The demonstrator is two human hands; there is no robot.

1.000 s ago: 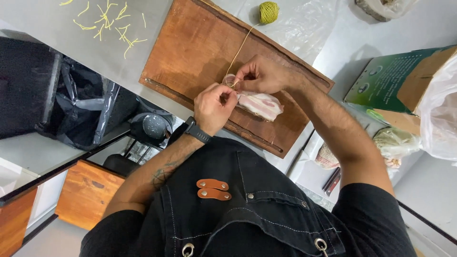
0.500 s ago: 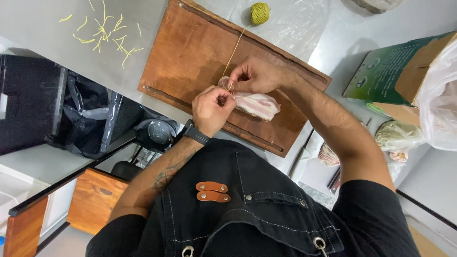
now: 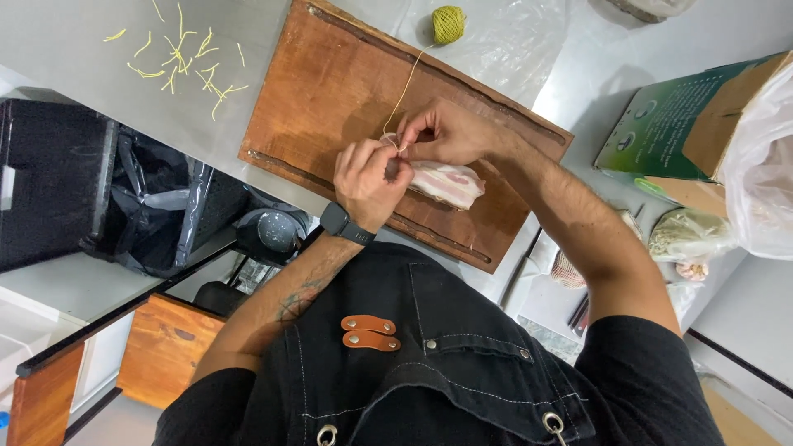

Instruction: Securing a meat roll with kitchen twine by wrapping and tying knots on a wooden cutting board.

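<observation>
A roll of pale pink raw meat point(image 3: 448, 183) lies on a brown wooden cutting board point(image 3: 330, 91). My left hand point(image 3: 369, 180) and my right hand point(image 3: 442, 134) meet at the roll's left end, both pinching a thin yellow twine point(image 3: 405, 89). The twine runs up across the board to a small yellow-green ball of twine point(image 3: 448, 24) lying on clear plastic film. My fingers hide the spot where the twine meets the meat. A black watch sits on my left wrist.
Short yellow twine scraps point(image 3: 183, 59) lie scattered on the grey counter at upper left. A green cardboard box point(image 3: 681, 120) and a white plastic bag point(image 3: 764, 165) stand at the right, a filled clear bag point(image 3: 681, 238) below them. A black bin with liner point(image 3: 124, 198) is at the left.
Both hands stay on the twine at the roll's end, their fingers shifting slightly. The view has moved a little.
</observation>
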